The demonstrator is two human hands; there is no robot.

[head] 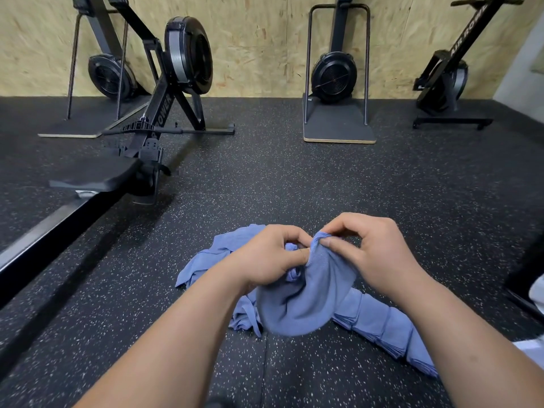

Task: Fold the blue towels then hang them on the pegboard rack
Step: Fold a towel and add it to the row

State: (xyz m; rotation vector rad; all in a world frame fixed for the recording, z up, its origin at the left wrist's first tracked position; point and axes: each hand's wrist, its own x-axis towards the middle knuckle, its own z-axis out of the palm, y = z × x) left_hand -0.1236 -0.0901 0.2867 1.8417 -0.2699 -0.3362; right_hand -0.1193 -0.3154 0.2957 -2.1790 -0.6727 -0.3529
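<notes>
Holding one blue towel (297, 301) lifted and sagging just above the rubber floor (294, 178), over the other blue towels (382, 322) heaped beneath; gripping its bunched top edge with the left hand (270, 257), pinching the hem between thumb and forefinger with the right hand (374, 254). Likely best: slide both grips outward along the hem to two neighbouring corners, pull taut, shake flat, then fold corner to corner; keep it off the heap to avoid snagging. No pegboard rack in view.
</notes>
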